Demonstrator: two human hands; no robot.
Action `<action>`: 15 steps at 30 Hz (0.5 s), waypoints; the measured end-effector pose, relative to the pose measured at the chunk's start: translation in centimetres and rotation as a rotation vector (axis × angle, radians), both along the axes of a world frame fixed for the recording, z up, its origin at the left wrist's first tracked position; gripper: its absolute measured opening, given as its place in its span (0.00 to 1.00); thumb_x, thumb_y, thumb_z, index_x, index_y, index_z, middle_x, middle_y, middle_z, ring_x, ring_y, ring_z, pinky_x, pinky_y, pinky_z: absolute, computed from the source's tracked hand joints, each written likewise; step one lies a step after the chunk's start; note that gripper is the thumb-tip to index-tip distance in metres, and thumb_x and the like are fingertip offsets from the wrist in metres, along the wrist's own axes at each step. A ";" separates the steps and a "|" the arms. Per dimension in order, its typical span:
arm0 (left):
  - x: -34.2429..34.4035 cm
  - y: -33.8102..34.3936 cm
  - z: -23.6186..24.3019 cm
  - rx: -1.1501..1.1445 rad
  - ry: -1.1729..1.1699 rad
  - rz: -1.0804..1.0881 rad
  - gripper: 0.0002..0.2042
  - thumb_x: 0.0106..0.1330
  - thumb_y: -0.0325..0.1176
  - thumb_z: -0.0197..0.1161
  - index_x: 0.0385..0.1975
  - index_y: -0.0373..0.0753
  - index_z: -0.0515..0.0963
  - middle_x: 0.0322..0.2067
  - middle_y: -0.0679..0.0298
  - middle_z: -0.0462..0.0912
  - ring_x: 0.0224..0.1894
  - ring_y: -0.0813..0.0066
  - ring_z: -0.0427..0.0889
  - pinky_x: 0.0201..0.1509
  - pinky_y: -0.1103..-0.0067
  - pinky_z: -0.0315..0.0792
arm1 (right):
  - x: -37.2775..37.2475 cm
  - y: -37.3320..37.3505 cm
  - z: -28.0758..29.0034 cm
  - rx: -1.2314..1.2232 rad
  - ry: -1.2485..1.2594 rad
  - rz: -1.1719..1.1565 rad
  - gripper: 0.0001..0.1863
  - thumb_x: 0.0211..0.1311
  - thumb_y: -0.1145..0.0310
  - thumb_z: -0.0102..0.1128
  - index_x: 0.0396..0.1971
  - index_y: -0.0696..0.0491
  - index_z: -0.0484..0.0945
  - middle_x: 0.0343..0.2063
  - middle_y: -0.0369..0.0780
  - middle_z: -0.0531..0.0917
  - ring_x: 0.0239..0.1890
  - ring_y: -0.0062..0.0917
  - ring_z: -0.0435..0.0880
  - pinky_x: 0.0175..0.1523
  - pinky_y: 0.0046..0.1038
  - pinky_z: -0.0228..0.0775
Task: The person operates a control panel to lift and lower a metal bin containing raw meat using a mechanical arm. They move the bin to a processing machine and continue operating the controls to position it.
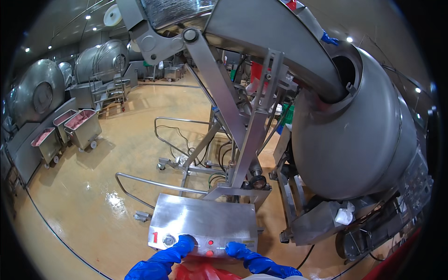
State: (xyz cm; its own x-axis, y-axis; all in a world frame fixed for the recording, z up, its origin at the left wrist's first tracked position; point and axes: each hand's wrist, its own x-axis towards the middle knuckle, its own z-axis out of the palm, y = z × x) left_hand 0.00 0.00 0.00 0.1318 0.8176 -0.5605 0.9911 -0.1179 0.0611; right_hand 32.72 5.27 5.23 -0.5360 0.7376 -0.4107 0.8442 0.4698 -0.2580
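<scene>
Both my hands wear blue gloves and sleeves. They rest on the front of a stainless steel control box (203, 214) at the bottom middle. My left hand (185, 244) is closed just right of a round dial (168, 240), covering part of the panel. My right hand (236, 249) is curled against the panel to the right of a small red button (211, 242) and a larger red button (209, 253). What the fingers grip is hidden. Above the box rises a steel lift (228, 93), with its tilted chute (280, 42) reaching into the mouth of a big steel drum (354, 126).
Another person's blue-gloved hand (329, 38) is by the drum's mouth. A bent handrail (158, 182) juts left from the lift. Wheeled steel bins (86, 130) of pink meat stand left, near large tanks (39, 86) and steps (109, 95). Cables (189, 149) lie on the floor.
</scene>
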 end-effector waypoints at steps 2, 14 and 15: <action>-3.1 -0.6 4.9 -0.018 -0.034 0.035 0.17 0.66 0.43 0.69 0.53 0.48 0.90 0.57 0.56 0.88 0.61 0.55 0.87 0.65 0.60 0.78 | -3.3 0.2 -1.3 0.027 0.016 -0.009 0.20 0.69 0.53 0.54 0.42 0.49 0.89 0.44 0.52 0.89 0.46 0.52 0.89 0.52 0.52 0.80; 2.7 -1.1 2.7 -0.003 0.045 0.077 0.20 0.57 0.38 0.72 0.53 0.56 0.89 0.52 0.58 0.91 0.56 0.56 0.89 0.59 0.62 0.82 | 3.1 1.7 -3.4 0.070 0.035 0.092 0.19 0.66 0.55 0.55 0.36 0.52 0.91 0.37 0.52 0.90 0.40 0.53 0.90 0.47 0.52 0.80; 2.6 -1.2 2.9 -0.014 0.020 0.095 0.21 0.57 0.38 0.72 0.53 0.56 0.89 0.52 0.58 0.90 0.56 0.56 0.89 0.59 0.62 0.82 | 2.8 1.7 -3.0 0.059 0.035 0.100 0.19 0.66 0.55 0.55 0.36 0.52 0.91 0.37 0.52 0.90 0.40 0.53 0.90 0.48 0.52 0.80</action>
State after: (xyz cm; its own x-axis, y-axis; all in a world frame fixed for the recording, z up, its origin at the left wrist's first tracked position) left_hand 2.60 -1.18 2.86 0.0431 0.8179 -0.5738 0.9988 -0.0228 0.0426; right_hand 35.53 6.96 2.19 -0.6211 0.7023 -0.3479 0.7836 0.5662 -0.2558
